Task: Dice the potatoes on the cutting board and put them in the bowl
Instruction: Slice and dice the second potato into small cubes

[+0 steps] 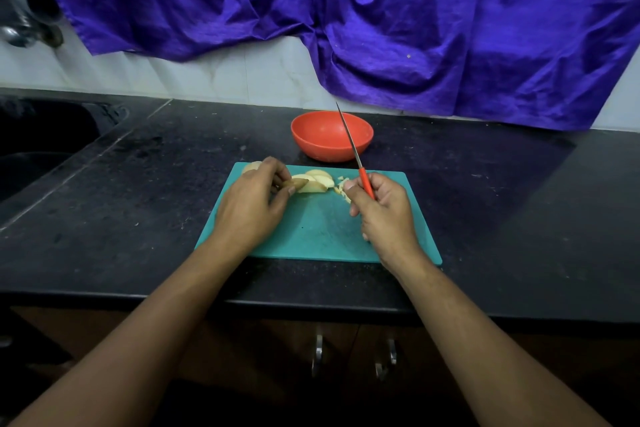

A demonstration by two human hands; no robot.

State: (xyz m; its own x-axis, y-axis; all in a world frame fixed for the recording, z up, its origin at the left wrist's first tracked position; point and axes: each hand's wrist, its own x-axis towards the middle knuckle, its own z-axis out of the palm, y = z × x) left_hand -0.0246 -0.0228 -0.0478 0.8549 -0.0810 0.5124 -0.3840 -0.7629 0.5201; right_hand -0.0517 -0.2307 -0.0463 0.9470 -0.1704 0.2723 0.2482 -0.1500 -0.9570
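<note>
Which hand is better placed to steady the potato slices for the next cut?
Left. The left hand pinches a potato slice on the cutting board, beside the other slices. The right hand is busy gripping the knife, blade pointing up off the board.

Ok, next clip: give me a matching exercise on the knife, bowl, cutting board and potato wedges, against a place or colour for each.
1 knife
2 bowl
3 cutting board
4 potato wedges

A teal, on the counter
B gripped by the right hand, blade raised
C red, beyond the board
D pale, held by the left hand

Pairs: 1-B, 2-C, 3-A, 4-D
</note>
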